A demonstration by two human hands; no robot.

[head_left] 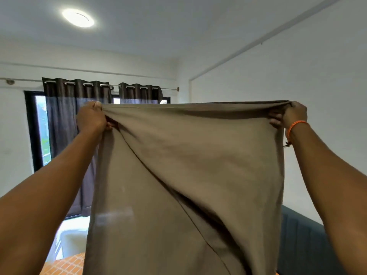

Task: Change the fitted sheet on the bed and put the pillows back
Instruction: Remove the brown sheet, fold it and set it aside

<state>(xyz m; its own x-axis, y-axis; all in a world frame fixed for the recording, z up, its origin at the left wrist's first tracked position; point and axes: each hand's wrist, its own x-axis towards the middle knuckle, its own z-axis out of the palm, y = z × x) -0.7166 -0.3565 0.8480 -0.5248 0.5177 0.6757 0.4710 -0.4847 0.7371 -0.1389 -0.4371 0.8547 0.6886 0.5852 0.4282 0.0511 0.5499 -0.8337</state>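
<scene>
Sheet (188,175), taupe, creased diag., hangs from top corners gripped by L (92,118) & R (292,115) hands.

Brightness: the room was evenly and fairly brightly lit.
Sources: a round white ceiling lamp (78,17) glowed and blew out to pure white; daylight came through the black-framed glass door (40,132) beside the dark brown eyelet curtains (77,120).
Shadows: soft, deepest in the folds of the hanging grey-brown cotton sheet (188,175).
Glare: a pale patch showed through the sheet's lower left.
Distortion: the wide lens bowed the curtain rod and wall lines.
Sharpness: slightly soft throughout, forearms at the edges blurred.
</scene>
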